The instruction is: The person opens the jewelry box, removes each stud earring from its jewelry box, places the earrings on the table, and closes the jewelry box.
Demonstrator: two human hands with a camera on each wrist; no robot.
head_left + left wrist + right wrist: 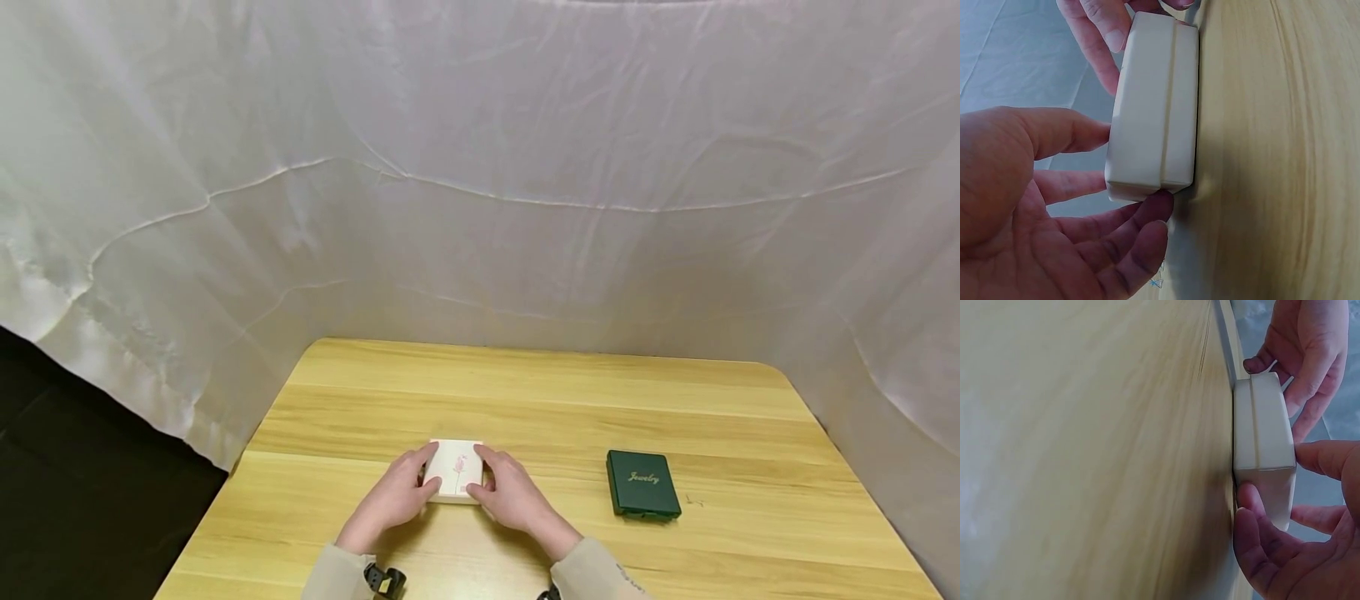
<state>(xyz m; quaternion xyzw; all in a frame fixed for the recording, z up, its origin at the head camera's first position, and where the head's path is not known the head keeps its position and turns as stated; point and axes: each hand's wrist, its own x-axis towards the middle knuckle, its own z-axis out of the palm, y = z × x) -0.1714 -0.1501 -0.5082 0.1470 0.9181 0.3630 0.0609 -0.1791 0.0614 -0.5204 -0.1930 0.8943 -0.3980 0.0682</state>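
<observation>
A small white lidded box [447,460] with a pink flower printed on top lies flat on the wooden table. My left hand [397,493] grips its left side, thumb on the near top edge and other fingers along that side. From the opposite side my right hand [514,495] holds it the same way, thumb and forefinger on the top. In the left wrist view a seam runs round the white box [1141,106], with the lid seated on the base. The right wrist view shows fingertips [1249,495] low against its side wall.
A dark green box [643,492] marked "Jewelry" sits to the right on the table [525,379]. White curtain cloth [525,250] hangs behind the table and at both sides. Dark floor shows at the lower left.
</observation>
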